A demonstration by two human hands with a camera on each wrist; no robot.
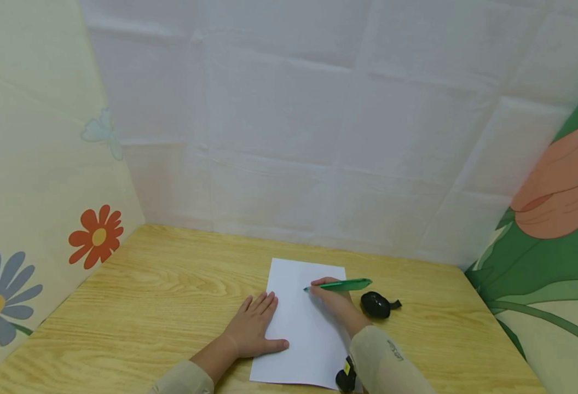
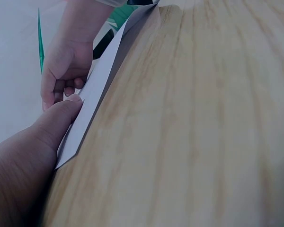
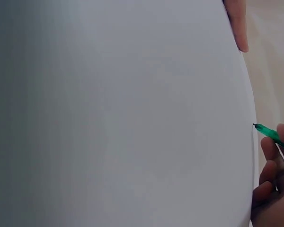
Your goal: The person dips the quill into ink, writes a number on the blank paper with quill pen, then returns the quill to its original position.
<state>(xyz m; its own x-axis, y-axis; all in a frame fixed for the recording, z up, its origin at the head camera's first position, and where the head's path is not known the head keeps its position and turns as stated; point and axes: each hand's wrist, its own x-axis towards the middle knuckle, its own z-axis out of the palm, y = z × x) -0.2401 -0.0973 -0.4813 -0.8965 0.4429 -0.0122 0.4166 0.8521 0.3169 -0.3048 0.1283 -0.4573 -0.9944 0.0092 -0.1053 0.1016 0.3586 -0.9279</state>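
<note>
A sheet of white paper lies on the wooden table. Spread over its left edge, my left hand rests with straight fingers, the thumb reaching onto the sheet. My right hand pinches a green pen over the upper right part of the paper. The pen leans to the right, its tip pointing left at the sheet. In the right wrist view the green pen shows its dark tip right at the paper's surface. No marks show on the paper.
A glossy black rounded object with a short tab lies right of the paper. Another black piece with a yellow label is by the right sleeve at the sheet's lower corner. A white cloth hangs behind the table, with printed cloths at both sides.
</note>
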